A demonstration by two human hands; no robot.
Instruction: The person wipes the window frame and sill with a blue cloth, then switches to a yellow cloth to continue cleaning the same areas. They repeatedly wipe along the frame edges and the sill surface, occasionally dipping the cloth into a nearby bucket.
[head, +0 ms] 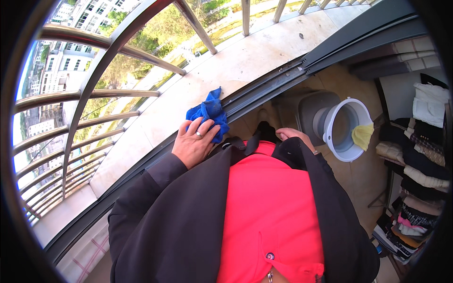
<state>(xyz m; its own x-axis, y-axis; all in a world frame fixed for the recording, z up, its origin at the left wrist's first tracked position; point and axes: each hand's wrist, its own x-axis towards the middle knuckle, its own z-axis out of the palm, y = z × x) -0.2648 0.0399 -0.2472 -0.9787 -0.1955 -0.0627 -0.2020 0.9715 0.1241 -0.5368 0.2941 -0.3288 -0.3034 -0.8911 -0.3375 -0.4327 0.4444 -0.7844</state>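
My left hand (195, 140), with a ring on one finger, presses a crumpled blue cloth (211, 110) against the window sill and its track. The cloth spreads over the edge where the pale stone sill (226, 76) meets the dark metal sliding-window track (260, 92). Loose dirt and small bits of debris lie in the track farther right. Close to my body, my right hand (296, 136) hangs below the sill with its fingers curled. No object shows in it, though the jacket hides part of it.
Beyond the sill stands a curved metal railing (141, 60), with trees and buildings outside. A white bucket (327, 136) with a yellow cloth (363, 136) over its rim stands at right, beside a grey bin (315, 106). Folded clothes (421, 155) are stacked at the far right.
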